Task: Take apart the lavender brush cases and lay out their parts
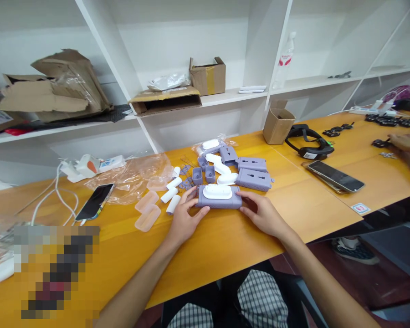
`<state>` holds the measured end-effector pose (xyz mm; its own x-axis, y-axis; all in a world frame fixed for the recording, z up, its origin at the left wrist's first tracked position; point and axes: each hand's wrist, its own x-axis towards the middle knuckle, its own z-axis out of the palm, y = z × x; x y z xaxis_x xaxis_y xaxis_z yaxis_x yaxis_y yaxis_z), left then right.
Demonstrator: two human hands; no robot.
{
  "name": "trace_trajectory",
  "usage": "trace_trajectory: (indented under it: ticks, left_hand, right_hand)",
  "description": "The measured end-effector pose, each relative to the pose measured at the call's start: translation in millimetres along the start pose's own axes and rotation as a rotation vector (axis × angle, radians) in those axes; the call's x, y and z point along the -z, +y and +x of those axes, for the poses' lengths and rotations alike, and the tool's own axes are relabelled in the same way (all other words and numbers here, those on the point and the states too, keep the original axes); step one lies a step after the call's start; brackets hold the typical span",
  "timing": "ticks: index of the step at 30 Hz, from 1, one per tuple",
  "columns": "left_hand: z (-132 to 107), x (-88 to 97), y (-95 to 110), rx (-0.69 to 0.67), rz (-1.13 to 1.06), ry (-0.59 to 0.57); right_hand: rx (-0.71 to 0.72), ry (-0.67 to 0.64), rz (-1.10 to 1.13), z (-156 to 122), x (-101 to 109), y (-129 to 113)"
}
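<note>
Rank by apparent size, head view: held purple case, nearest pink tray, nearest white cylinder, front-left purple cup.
1. Held purple case
2. Nearest pink tray
3. Nearest white cylinder and front-left purple cup: too alike to rank.

You get bright, even light, its source unclear. The surface (205,248) carries a pale sheen toward its right front; the plastic wrap (131,177) glints, and the floor (330,273) beneath lies in shadow. The case (220,204) looks clear, its white top (217,192) washed pale. Wide-angle distortion slants your shelves (232,96), the co-worker's hand (407,145) blurs, and pixel blocks (59,273) hide the lower left.
</note>
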<state>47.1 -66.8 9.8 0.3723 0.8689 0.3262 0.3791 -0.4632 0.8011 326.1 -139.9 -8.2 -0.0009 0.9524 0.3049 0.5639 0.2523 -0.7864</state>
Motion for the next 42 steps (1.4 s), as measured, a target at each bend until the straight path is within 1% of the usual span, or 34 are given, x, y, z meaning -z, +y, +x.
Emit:
trace_trajectory:
  ticks: [2,6,9,11,12,14,16,18,20,21,24,27,30,35,42]
  left_hand:
    - [0.6,-0.4,-3.3,0.014,-0.051,0.022]
    - [0.2,-3.7,-5.0,0.023,-0.05,0.052]
    - [0.0,-2.6,-3.2,0.019,-0.054,0.024]
    - [0.5,0.5,-1.2,0.013,-0.049,0.011]
    - [0.7,2.3,0.0,0.006,-0.041,0.009]
    - [0.8,5.4,2.4,-0.019,-0.024,0.016]
    - [0.0,6.7,4.3,-0.052,-0.02,0.022]
    - [-1.6,6.1,5.1,-0.083,-0.021,0.037]
    - [-3.0,4.6,4.7,-0.108,-0.011,0.054]
    - [-3.4,4.0,4.2,-0.116,-0.007,0.064]
    - [-2.8,4.4,2.7,-0.131,-0.015,0.094]
    - [-1.2,6.5,2.6,-0.145,-0.035,0.105]
    - [-0.7,7.6,3.7,-0.144,-0.043,0.071]
    - [-0.7,7.9,4.0,-0.105,-0.059,0.014]
    - [-1.4,8.5,1.1,-0.014,-0.1,-0.073]
  right_hand:
    - [-0.015,0.029,0.037,1.0,-1.6,0.2]
    - [0.009,0.051,0.034,2.6,-3.1,-1.4]
    - [0.001,0.059,0.045,2.5,-2.3,-5.2]
    - [-0.026,0.066,0.115,2.5,-2.3,-8.5]
    - [-0.049,0.071,0.186,2.8,-2.7,-10.2]
    - [-0.13,0.097,0.396,4.1,-4.3,-13.7]
    - [-0.26,0.161,0.671,6.3,-6.8,-17.1]
    - [-0.389,0.253,0.929,9.0,-9.4,-20.0]
    - [-0.472,0.323,1.097,11.2,-11.6,-22.3]
    - [-0.498,0.328,1.137,11.9,-12.2,-23.2]
    - [-0.536,0.281,1.152,12.3,-12.1,-24.9]
    - [-0.529,0.243,1.146,11.4,-9.8,-25.3]
    - [-0.514,0.231,1.146,10.9,-7.3,-25.3]
    - [-0.498,0.177,1.15,11.2,-5.4,-27.6]
    - [-0.495,0.177,1.162,9.7,-4.7,-29.2]
